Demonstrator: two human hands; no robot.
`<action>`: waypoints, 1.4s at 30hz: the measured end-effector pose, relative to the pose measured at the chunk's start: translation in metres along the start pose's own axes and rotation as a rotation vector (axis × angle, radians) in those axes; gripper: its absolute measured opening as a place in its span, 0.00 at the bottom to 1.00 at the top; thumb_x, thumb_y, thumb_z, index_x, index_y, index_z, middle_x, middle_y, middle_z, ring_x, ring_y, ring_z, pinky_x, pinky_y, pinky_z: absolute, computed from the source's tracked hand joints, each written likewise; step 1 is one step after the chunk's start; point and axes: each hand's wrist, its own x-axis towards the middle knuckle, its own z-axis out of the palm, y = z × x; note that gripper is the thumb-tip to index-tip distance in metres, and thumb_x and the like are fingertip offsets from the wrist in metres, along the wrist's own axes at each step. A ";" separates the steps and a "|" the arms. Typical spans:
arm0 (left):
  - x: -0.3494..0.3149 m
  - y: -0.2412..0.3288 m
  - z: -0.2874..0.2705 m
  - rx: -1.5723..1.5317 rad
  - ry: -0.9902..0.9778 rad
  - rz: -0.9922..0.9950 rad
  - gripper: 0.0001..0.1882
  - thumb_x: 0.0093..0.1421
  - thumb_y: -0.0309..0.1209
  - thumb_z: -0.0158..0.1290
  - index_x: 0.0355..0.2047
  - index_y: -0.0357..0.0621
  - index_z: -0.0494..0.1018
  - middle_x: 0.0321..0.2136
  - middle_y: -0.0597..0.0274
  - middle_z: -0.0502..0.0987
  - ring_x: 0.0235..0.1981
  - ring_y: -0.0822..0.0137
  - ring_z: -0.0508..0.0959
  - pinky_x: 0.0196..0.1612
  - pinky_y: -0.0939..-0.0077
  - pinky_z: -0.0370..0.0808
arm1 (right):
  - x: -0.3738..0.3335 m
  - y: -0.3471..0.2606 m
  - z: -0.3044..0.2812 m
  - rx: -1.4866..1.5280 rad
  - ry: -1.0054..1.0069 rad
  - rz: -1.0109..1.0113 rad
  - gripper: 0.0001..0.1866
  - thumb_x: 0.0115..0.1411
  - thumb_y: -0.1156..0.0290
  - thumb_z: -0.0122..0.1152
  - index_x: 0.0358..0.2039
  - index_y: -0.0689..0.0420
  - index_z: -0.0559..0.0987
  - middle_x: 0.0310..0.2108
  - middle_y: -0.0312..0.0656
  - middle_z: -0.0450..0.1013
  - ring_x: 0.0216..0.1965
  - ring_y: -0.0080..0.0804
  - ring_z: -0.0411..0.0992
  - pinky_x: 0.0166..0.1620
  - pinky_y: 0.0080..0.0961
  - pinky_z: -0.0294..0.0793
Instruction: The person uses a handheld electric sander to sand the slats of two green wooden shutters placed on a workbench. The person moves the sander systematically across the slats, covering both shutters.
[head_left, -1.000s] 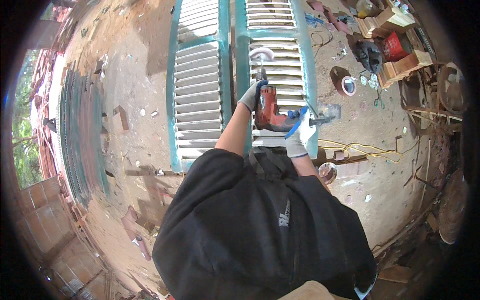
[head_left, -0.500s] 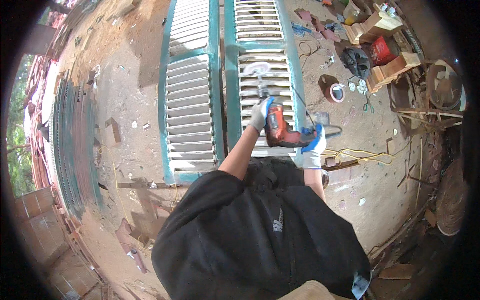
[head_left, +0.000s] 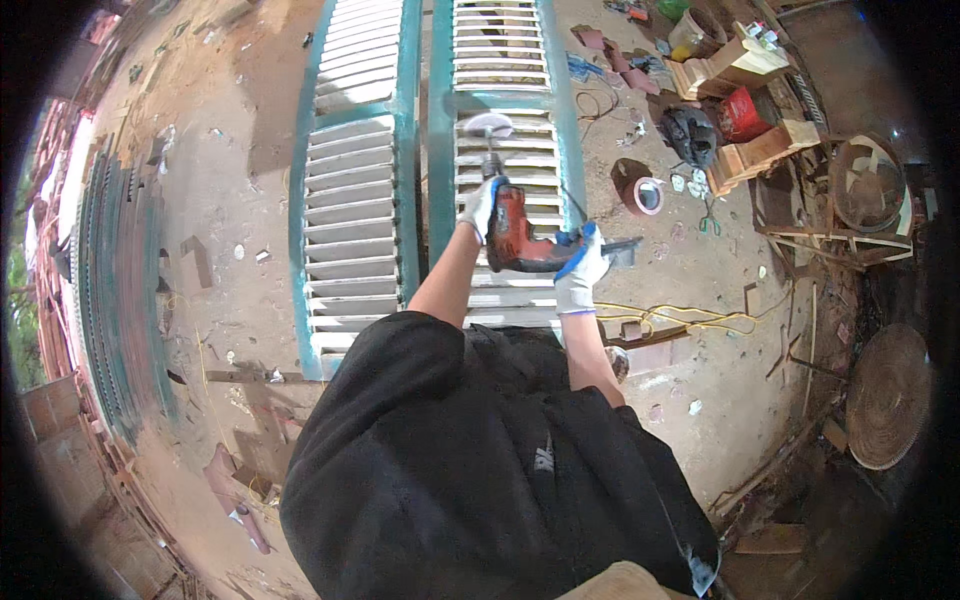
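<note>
I have the drill over the right shutter, the left hand ahead and left of the right hand. The left shutter lies alongside. Far left I see boards; right of the shutters, a roll, a bag beyond it and a cord nearer me.

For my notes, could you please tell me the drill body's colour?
The drill body is orange-red, best seen in the head view.
</note>
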 end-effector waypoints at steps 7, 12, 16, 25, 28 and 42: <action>0.003 0.016 -0.002 0.061 -0.224 0.011 0.13 0.57 0.45 0.51 0.30 0.49 0.72 0.20 0.66 0.73 0.19 0.69 0.72 0.26 0.72 0.72 | -0.011 0.011 0.014 0.043 -0.048 -0.043 0.11 0.54 0.66 0.62 0.23 0.57 0.71 0.20 0.38 0.69 0.19 0.31 0.70 0.24 0.31 0.73; 0.001 0.018 -0.046 -0.145 -0.274 0.017 0.14 0.62 0.39 0.45 0.37 0.43 0.73 0.28 0.59 0.77 0.27 0.63 0.78 0.34 0.68 0.76 | -0.026 0.023 0.021 0.009 -0.095 0.010 0.10 0.56 0.65 0.58 0.24 0.57 0.70 0.19 0.39 0.68 0.18 0.32 0.67 0.27 0.32 0.73; 0.020 -0.004 -0.047 -0.203 -0.106 0.083 0.14 0.54 0.41 0.56 0.32 0.44 0.76 0.21 0.65 0.76 0.17 0.70 0.74 0.22 0.74 0.73 | -0.023 0.011 0.018 -0.002 -0.044 0.018 0.13 0.51 0.65 0.64 0.24 0.58 0.70 0.18 0.37 0.65 0.17 0.30 0.67 0.24 0.31 0.75; 0.004 -0.024 -0.067 -0.116 0.175 0.282 0.17 0.55 0.44 0.54 0.33 0.43 0.76 0.25 0.64 0.75 0.25 0.72 0.74 0.29 0.74 0.71 | -0.002 0.014 0.001 0.003 -0.272 0.116 0.09 0.53 0.68 0.62 0.26 0.59 0.72 0.20 0.39 0.67 0.17 0.28 0.66 0.26 0.34 0.76; 0.003 -0.017 -0.055 -0.056 0.181 0.298 0.17 0.53 0.44 0.56 0.32 0.42 0.76 0.23 0.64 0.75 0.22 0.71 0.74 0.28 0.75 0.72 | 0.003 0.021 -0.003 -0.010 -0.175 0.106 0.10 0.54 0.67 0.61 0.25 0.59 0.72 0.19 0.37 0.67 0.18 0.29 0.67 0.27 0.34 0.76; -0.038 -0.016 -0.052 -0.036 0.281 0.301 0.16 0.52 0.43 0.57 0.31 0.42 0.77 0.22 0.65 0.76 0.20 0.71 0.74 0.26 0.74 0.72 | -0.021 0.026 -0.014 -0.013 -0.085 0.108 0.11 0.52 0.67 0.63 0.24 0.58 0.70 0.19 0.39 0.66 0.17 0.34 0.67 0.24 0.38 0.74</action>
